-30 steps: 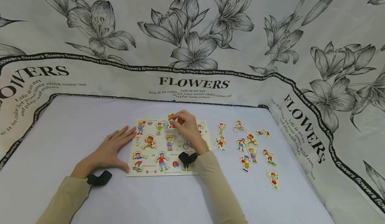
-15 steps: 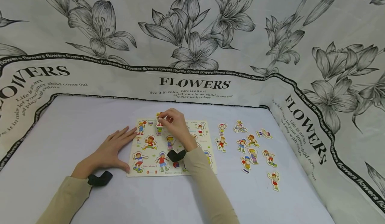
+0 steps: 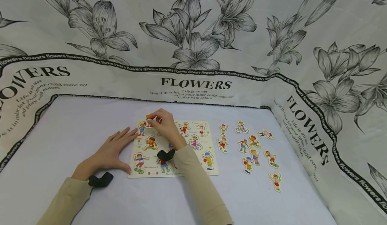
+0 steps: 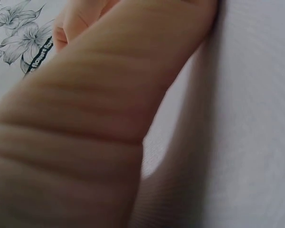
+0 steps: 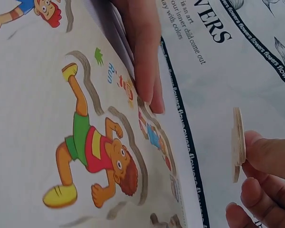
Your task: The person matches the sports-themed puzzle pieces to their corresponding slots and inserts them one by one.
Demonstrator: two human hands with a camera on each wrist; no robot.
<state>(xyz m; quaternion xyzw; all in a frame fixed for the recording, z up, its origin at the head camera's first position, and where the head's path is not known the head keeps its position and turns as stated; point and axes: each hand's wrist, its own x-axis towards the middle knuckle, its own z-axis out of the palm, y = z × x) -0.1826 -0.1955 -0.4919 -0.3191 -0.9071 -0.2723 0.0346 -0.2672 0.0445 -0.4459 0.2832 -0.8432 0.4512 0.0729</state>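
A pale puzzle board (image 3: 136,175) with printed figures of children at sports lies flat in the head view. My left hand (image 3: 110,152) rests with spread fingers against its left edge; its fingers (image 5: 145,57) also touch the board edge in the right wrist view. Over the board's top left corner, my right hand (image 3: 165,126) pinches a small wooden puzzle piece (image 5: 238,145) between thumb and fingers. That piece is edge-on in the right wrist view, held apart from the board. The printed runner (image 5: 102,147) shows close up there. Mostly bare wrist (image 4: 99,90) fills the left wrist view.
Several loose figure pieces lie right of the board, among them a cyclist (image 3: 241,127), a footballer (image 3: 222,144) and a tennis player (image 3: 275,181). A white cloth (image 3: 66,127) covers the table, and a flower-printed curtain (image 3: 193,50) surrounds it.
My right hand has moved left along the board's top edge with the puzzle piece, from the middle to the top left corner. The left hand has stayed put.
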